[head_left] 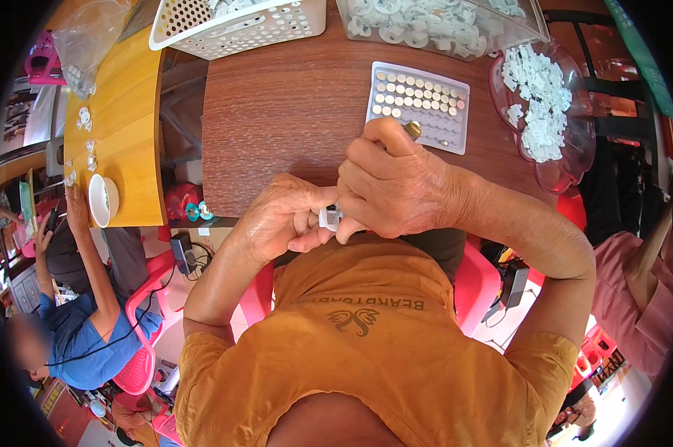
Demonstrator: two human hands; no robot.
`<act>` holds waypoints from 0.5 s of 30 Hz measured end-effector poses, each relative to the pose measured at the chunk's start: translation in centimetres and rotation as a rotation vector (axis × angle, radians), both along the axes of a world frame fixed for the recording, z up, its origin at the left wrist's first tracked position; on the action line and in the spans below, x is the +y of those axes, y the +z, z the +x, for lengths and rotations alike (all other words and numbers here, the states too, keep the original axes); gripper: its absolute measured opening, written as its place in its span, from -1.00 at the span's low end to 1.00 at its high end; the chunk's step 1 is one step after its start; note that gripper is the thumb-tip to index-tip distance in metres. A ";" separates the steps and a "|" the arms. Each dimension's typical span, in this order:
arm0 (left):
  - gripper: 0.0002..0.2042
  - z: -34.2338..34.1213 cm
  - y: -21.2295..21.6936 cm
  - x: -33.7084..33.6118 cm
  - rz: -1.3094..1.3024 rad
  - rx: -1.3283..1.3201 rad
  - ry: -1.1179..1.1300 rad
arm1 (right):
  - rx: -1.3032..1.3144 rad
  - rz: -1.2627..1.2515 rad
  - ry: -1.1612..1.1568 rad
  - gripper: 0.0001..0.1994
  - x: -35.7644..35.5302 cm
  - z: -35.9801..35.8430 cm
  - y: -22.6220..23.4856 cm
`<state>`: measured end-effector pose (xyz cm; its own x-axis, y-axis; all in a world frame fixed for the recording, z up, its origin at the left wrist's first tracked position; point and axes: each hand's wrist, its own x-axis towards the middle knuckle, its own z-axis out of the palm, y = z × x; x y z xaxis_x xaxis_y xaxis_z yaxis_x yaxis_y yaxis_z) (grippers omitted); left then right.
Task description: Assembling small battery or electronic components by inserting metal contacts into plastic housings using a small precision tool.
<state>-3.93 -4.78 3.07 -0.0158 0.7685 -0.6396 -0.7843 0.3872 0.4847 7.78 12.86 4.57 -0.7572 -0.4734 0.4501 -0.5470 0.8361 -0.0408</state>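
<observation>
My left hand (295,216) pinches a small white plastic part (330,217) between thumb and fingers, close to my body at the table's front edge. My right hand (396,182) is wrapped round a hand tool whose brass-coloured end (412,130) sticks up past the thumb. Low in that fist, its fingers meet the white part; the tool's working tip is mostly hidden there. Just beyond my right hand lies a pale tray (457,140) with rows of round, flat metal discs like button cells. Its nearer rows hold bare round hollows and one or two small pieces.
A white perforated basket (277,33) and a clear bin (455,45) of white plastic parts stand at the back. On the right, a red translucent dish (575,160) holds small white pieces. A co-worker sits left at a yellow table (132,149) beside a white bowl (103,201).
</observation>
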 end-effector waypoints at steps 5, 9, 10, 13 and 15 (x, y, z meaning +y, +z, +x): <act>-0.70 0.1 0.3 0.1 -0.018 0.051 -0.027 | -0.004 -0.044 0.010 -0.62 0.1 -0.2 -0.1; -0.70 -0.1 0.0 -0.1 -0.003 0.024 -0.050 | -0.005 -0.055 0.033 -0.62 0.2 -0.3 -0.2; -0.70 -0.2 -0.2 -0.2 0.012 0.034 -0.060 | -0.005 -0.055 0.034 -0.62 0.2 -0.4 -0.1; -0.68 0.0 0.3 0.1 0.002 0.052 -0.039 | -0.004 -0.050 0.029 -0.63 0.2 -0.5 -0.1; -0.68 -0.1 0.2 0.0 -0.009 0.045 -0.050 | 0.016 -0.046 0.041 -0.63 0.3 -0.6 -0.2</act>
